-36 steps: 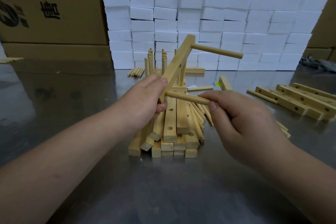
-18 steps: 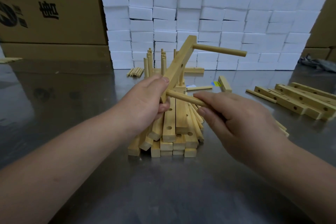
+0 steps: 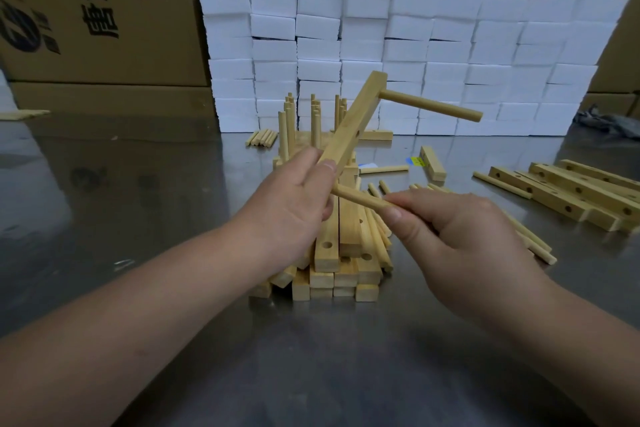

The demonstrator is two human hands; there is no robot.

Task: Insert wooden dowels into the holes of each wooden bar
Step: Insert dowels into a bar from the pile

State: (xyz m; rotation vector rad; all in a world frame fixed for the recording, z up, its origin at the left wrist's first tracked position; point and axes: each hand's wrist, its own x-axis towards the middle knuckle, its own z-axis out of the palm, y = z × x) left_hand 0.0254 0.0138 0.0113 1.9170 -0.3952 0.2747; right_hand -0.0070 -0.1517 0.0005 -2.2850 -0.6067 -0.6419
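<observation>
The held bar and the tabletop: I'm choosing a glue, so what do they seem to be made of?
The bar in the left hand looks like pale, unvarnished wood: yellowish and matte. The dowel pinched by the right hand looks alike. The tabletop seems to be brushed metal, perhaps stainless steel: grey, with dull reflections.
</observation>
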